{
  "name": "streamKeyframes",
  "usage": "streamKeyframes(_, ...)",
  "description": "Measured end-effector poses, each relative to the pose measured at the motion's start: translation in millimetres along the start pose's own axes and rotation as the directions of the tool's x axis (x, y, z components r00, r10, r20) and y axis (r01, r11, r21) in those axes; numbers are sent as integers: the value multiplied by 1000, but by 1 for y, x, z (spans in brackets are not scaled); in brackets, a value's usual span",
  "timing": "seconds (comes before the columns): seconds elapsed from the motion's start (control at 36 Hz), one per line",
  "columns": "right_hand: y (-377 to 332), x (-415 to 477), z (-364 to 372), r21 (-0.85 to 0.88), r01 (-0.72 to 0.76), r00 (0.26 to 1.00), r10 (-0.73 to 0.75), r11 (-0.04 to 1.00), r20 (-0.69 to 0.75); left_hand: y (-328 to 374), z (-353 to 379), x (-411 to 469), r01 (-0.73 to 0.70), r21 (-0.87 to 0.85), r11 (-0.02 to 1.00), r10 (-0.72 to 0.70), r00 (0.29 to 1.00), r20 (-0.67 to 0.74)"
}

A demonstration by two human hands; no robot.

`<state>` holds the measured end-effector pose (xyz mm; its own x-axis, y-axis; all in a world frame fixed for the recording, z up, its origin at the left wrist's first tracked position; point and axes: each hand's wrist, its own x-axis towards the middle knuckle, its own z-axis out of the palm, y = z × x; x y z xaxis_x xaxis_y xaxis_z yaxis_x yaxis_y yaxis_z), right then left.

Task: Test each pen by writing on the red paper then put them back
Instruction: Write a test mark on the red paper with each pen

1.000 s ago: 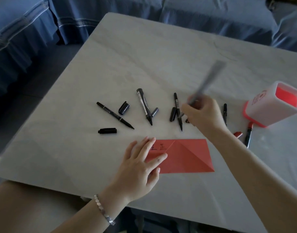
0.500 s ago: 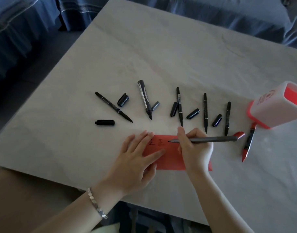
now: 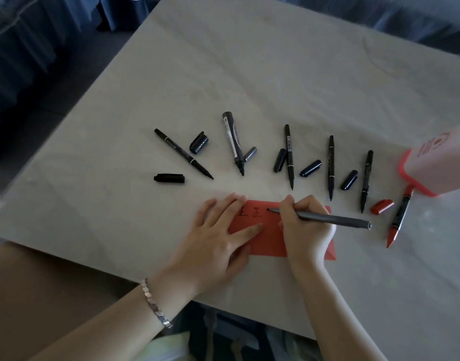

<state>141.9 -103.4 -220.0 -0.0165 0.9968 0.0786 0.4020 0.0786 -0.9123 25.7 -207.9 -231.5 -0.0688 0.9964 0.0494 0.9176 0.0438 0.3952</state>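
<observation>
Right grip (image 3: 304, 230): I see it pinching the slim grey plastic pen (image 3: 333, 219) near its tip, apparently touching paper.
Left grip (image 3: 218, 238): flat, pressing the thin red paper rectangle (image 3: 270, 243) onto the pale worktop (image 3: 249, 74).
Handling: pen light, rigid; paper flimsy, slides.

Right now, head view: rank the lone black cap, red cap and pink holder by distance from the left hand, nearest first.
1. lone black cap, up-left of left hand
2. red cap, right side
3. pink holder, far right
</observation>
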Motion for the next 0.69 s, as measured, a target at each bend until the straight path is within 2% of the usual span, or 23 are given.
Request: streamKeyframes(0.69,4,-1,-2,-9,13,1000,-13,1000,-15,0,1,-1,2,7,1000,-2,1000,-2)
